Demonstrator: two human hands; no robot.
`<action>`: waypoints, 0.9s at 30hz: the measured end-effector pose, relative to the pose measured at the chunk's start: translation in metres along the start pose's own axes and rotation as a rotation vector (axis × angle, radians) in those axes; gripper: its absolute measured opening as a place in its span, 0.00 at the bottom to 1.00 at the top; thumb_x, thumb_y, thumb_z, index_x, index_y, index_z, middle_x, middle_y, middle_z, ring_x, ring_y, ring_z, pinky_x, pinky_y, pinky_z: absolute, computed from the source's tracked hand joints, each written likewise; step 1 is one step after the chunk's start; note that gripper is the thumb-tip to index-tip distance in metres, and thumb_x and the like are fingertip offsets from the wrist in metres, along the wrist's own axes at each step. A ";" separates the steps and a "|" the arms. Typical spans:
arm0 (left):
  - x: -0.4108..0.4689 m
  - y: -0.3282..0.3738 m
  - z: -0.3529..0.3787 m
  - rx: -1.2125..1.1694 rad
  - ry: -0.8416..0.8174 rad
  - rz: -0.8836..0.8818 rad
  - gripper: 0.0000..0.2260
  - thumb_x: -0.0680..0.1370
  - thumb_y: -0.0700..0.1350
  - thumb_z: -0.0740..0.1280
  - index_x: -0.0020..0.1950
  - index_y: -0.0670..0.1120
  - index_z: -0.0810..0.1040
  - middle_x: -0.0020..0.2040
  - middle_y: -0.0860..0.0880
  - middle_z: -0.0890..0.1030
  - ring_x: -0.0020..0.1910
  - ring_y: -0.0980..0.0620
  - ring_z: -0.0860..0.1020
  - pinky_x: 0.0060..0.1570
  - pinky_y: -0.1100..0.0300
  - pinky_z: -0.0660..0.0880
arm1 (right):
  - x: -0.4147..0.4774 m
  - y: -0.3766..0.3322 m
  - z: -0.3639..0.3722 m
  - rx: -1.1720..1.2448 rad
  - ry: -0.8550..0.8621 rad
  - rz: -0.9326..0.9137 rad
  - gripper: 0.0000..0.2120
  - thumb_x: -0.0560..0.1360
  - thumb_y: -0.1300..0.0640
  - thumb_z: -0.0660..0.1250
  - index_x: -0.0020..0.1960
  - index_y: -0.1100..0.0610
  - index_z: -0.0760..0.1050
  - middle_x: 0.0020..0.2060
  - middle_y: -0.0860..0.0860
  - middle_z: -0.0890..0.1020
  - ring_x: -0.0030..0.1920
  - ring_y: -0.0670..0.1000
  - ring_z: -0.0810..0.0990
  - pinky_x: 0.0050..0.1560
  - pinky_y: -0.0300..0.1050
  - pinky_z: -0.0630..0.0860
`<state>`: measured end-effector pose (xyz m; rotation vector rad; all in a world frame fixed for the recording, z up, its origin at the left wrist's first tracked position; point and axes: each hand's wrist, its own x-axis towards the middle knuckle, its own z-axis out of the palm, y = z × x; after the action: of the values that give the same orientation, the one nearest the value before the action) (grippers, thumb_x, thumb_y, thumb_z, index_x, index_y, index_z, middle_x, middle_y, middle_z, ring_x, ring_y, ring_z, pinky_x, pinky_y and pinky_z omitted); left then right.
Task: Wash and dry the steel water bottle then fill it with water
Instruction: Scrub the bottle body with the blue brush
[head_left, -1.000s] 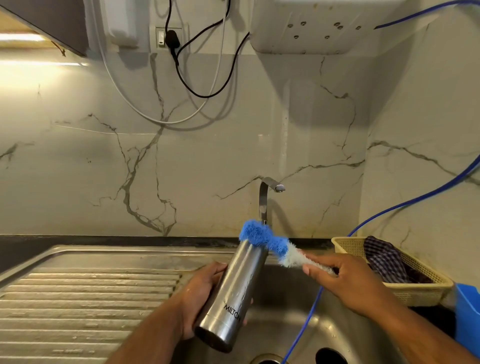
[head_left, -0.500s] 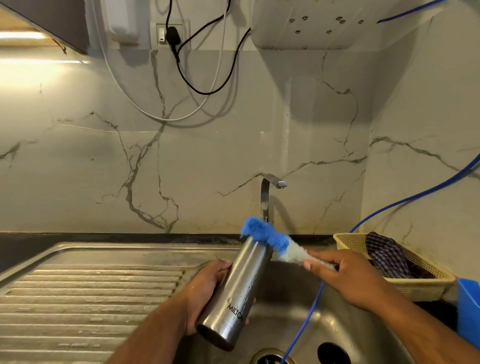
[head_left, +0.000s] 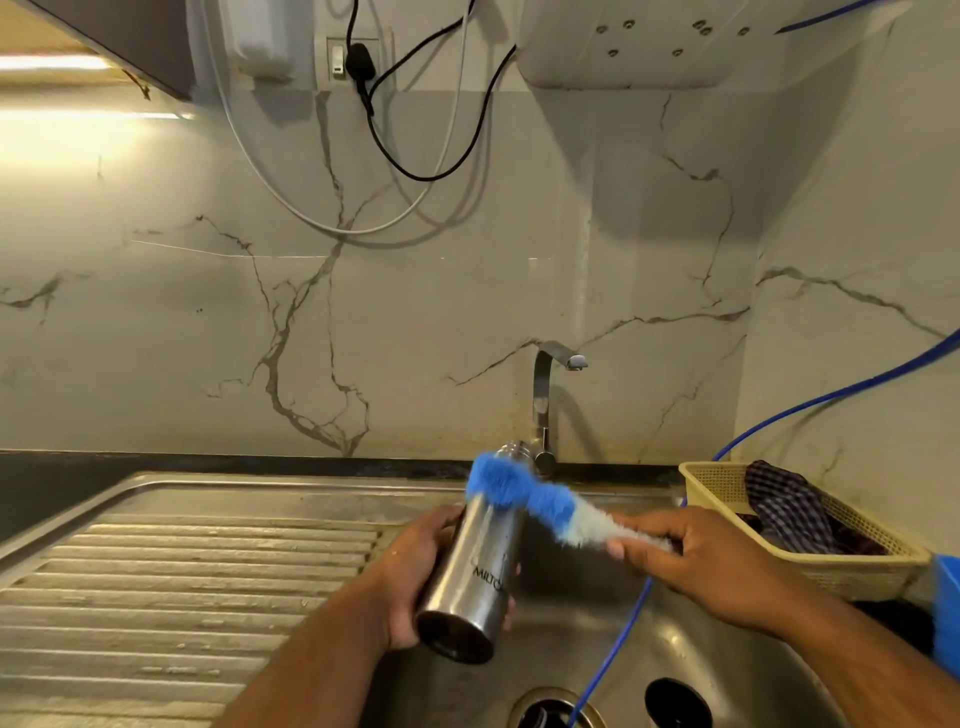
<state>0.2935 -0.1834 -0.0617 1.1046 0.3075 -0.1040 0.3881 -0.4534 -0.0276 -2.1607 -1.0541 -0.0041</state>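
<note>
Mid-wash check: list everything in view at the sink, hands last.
cylindrical steel water bottle: one, silver, tilted over the basin.
fluffy bottle brush: one, blue and white, lying across the bottle's upper end.
steel sink with ribbed drainboard: one, silver, below.
curved steel tap: one, silver, behind the basin.
thin hose: one, blue, from the right wall down toward the drain.
lattice plastic basket: one, beige, right of the sink.
checked cloth: one, dark, in the basket.
black cable and white cable: one each, on the wall above.
left hand: one, grips the bottle.
right hand: one, holds the brush handle.

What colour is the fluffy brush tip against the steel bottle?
The fluffy brush tip is bright blue; head view.
</note>
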 end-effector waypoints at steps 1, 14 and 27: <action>0.001 0.000 0.000 -0.044 -0.013 -0.006 0.28 0.81 0.59 0.60 0.70 0.38 0.72 0.53 0.32 0.81 0.43 0.37 0.82 0.46 0.44 0.81 | 0.000 -0.001 0.000 -0.019 0.036 0.013 0.08 0.78 0.47 0.70 0.54 0.35 0.81 0.40 0.30 0.84 0.41 0.34 0.80 0.41 0.28 0.71; 0.006 0.000 -0.008 -0.292 0.029 -0.007 0.28 0.80 0.58 0.63 0.69 0.37 0.72 0.56 0.30 0.82 0.45 0.35 0.83 0.47 0.44 0.82 | -0.005 -0.012 0.000 0.176 -0.231 0.034 0.12 0.77 0.48 0.70 0.59 0.44 0.83 0.32 0.35 0.81 0.33 0.36 0.77 0.37 0.29 0.69; 0.008 -0.004 -0.009 -0.157 -0.051 -0.037 0.35 0.73 0.61 0.73 0.71 0.39 0.72 0.58 0.33 0.82 0.47 0.36 0.83 0.42 0.46 0.82 | -0.003 -0.008 0.000 0.126 -0.206 0.030 0.14 0.74 0.49 0.74 0.60 0.40 0.82 0.51 0.35 0.86 0.53 0.38 0.83 0.52 0.33 0.76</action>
<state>0.2984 -0.1767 -0.0708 0.9395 0.2859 -0.1387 0.3806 -0.4527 -0.0240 -2.0944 -1.1051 0.2968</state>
